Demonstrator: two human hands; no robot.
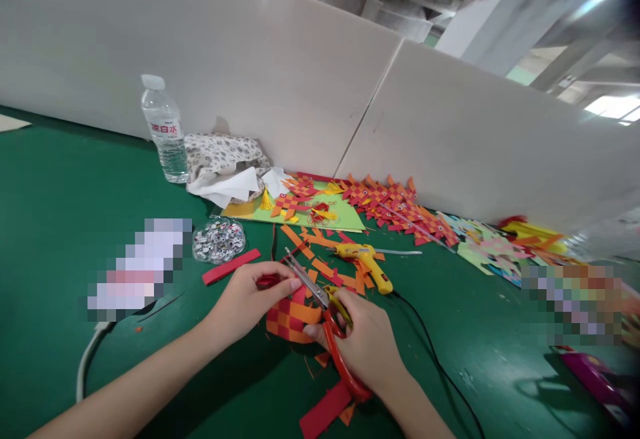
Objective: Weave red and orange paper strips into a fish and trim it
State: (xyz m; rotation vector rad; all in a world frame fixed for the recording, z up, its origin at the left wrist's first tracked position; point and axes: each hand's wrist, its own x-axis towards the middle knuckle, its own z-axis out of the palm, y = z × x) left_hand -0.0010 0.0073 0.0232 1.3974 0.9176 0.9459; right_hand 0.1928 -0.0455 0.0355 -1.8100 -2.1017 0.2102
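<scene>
My left hand (260,296) pinches the upper edge of a woven paper piece (286,322), a checkerboard of red and orange strips. In my right hand (367,336) is a pair of scissors (340,359) with red-orange handles, its metal blades pointing up and left past my left fingertips. Something yellow also shows at my right fingers; I cannot tell how it belongs. My right thumb lies against the side of the woven piece. Below my hands lies a wide red strip (325,412). Orange strips (325,268) are scattered just beyond them.
A yellow glue gun (370,262) rests beyond my right hand, its black cord trailing forward. Finished woven fish (390,199) pile against the white partition (310,79). A bag of googly eyes (219,240), a water bottle (165,132) and a tissue pouch (225,159) stand left.
</scene>
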